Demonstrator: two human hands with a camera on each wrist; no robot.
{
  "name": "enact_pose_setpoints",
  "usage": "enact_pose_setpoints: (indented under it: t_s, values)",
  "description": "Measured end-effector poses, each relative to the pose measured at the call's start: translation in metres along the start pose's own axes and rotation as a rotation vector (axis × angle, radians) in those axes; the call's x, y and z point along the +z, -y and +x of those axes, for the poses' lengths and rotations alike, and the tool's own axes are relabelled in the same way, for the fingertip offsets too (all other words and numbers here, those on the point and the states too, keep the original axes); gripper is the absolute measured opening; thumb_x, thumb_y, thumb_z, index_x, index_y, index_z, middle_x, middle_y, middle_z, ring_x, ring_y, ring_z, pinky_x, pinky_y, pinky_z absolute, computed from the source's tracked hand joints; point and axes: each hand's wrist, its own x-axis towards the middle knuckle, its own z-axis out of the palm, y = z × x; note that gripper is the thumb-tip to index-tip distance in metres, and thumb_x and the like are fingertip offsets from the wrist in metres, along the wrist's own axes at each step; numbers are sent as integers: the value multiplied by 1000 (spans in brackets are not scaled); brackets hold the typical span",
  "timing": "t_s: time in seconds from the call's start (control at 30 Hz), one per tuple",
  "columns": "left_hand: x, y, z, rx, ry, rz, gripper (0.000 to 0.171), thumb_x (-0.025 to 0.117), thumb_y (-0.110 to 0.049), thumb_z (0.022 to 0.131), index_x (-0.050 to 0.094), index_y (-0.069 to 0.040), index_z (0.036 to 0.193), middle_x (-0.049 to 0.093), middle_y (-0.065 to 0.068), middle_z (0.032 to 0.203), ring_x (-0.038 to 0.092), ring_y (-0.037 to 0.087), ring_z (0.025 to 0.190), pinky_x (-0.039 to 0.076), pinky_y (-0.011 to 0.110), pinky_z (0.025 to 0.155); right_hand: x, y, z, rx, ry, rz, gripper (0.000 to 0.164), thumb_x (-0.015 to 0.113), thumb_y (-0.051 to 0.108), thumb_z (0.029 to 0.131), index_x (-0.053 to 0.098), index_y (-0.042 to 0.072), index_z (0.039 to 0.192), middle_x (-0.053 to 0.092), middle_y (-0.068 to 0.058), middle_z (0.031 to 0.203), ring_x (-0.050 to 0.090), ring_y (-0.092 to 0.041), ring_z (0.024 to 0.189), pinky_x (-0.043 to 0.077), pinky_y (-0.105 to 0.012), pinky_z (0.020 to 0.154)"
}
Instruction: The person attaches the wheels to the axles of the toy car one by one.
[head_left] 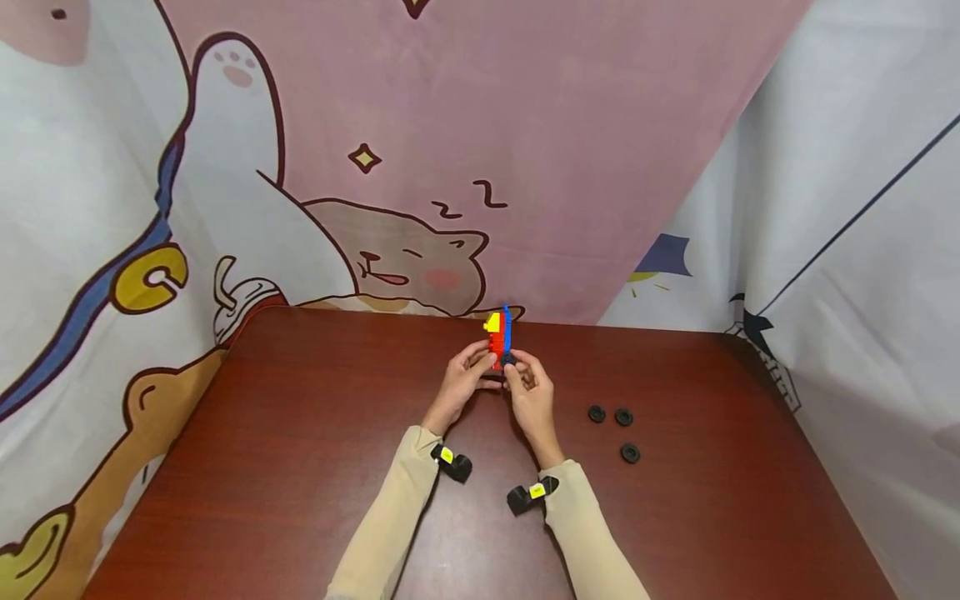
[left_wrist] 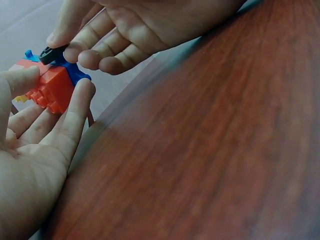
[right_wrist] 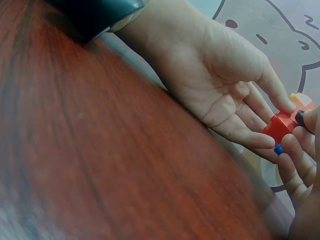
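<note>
A small toy of red, blue and yellow building bricks is held up off the table near its far edge. My left hand grips its red body, thumb on one side and fingers on the other. With thumb and fingertips, my right hand pinches a black toy wheel against the blue part. In the right wrist view, my left hand reaches across to the red bricks, while the right fingers partly cover the wheel.
Several loose things lie about: three black wheels rest on the brown table right of my hands. A cartoon-printed cloth hangs behind the table's far edge. Each wrist carries a black camera on a strap.
</note>
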Motion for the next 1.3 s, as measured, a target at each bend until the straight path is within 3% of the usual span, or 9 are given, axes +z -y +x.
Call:
enact_pose_setpoints:
  t_s: [0.13, 0.4, 0.6, 0.83, 1.07, 1.2, 1.3]
  values:
    - [-2, -1, 0, -11, -20, -1, 44, 61, -14, 96, 48, 2, 136, 57, 19, 122, 61, 34, 98, 55, 49, 72, 2, 0, 0, 10, 5, 5, 31, 58, -5, 93, 53, -17, 122, 56, -30, 85, 52, -56, 71, 52, -52, 64]
    - [-2, -2, 1, -18, 6, -22, 45, 60, -7, 95, 45, 6, 136, 56, 20, 121, 63, 26, 89, 55, 49, 73, 2, 1, 2, 7, -27, 17, 29, 59, -5, 93, 54, -17, 118, 55, -26, 80, 50, -54, 66, 51, -38, 57]
    - [1, -6, -2, -20, 33, 21, 52, 63, -1, 90, 43, 4, 137, 55, 21, 121, 63, 22, 81, 55, 51, 73, 1, 0, 2, 24, -3, 92, 27, 58, -7, 93, 51, -19, 116, 53, -29, 82, 49, -56, 67, 53, -36, 58]
    - [1, -7, -2, -29, 28, 24, 52, 64, 0, 89, 43, 2, 136, 58, 17, 117, 63, 19, 78, 56, 46, 70, 0, -5, 3, 38, 17, 139, 24, 57, -10, 91, 49, -20, 111, 55, -20, 80, 52, -48, 64, 53, -32, 58]
    - [1, -8, -2, -3, 37, 14, 50, 63, 0, 88, 43, 3, 134, 59, 15, 114, 63, 27, 81, 57, 41, 69, 0, -3, 4, 69, 30, 134, 23, 55, -1, 96, 49, -19, 109, 50, -38, 83, 49, -53, 66, 53, -34, 59]
    - [2, -11, -3, -4, 50, 7, 48, 62, 1, 89, 43, 3, 133, 59, 13, 114, 61, 40, 87, 56, 45, 71, 1, -3, 4, 77, 5, 61, 25, 59, 5, 96, 52, -16, 108, 53, -31, 84, 52, -39, 68, 47, -25, 59]
    - [2, -10, -3, -16, 59, 2, 47, 61, 0, 90, 43, 4, 133, 58, 13, 114, 60, 40, 89, 55, 49, 73, 0, -2, 3, 102, -6, 20, 33, 61, 8, 95, 50, -15, 116, 54, -25, 94, 53, -30, 80, 43, -20, 62]
